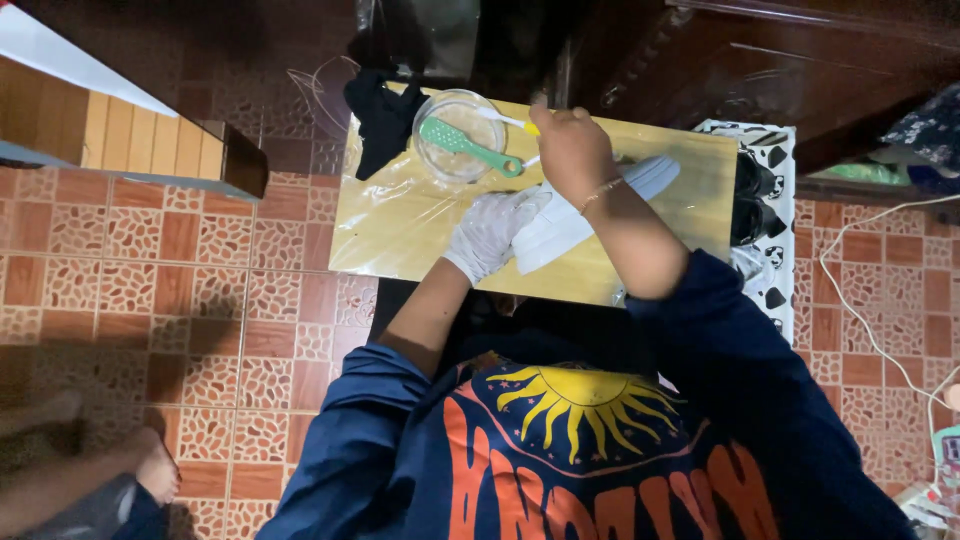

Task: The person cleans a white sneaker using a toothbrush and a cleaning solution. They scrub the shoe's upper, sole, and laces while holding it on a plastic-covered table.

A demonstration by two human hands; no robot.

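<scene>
A white shoe (560, 225) lies on a low wooden table (400, 225) covered with clear plastic. My left hand (492, 232), in a white glove, presses on the shoe's near end. My right hand (570, 150), bare with a thin bracelet, is above the shoe and grips a small white and yellow toothbrush (505, 120). The brush's head reaches over a clear glass bowl (458, 135). A green scrubbing brush (468, 146) rests across the bowl. A black cloth (383, 115) lies at the table's far left corner.
A wooden stool (130, 140) stands at the upper left on the tiled floor. A black and white patterned mat (775, 215) with dark shoes is right of the table. A white cable (860, 320) runs across the floor on the right. Another person's foot (155, 470) is at the lower left.
</scene>
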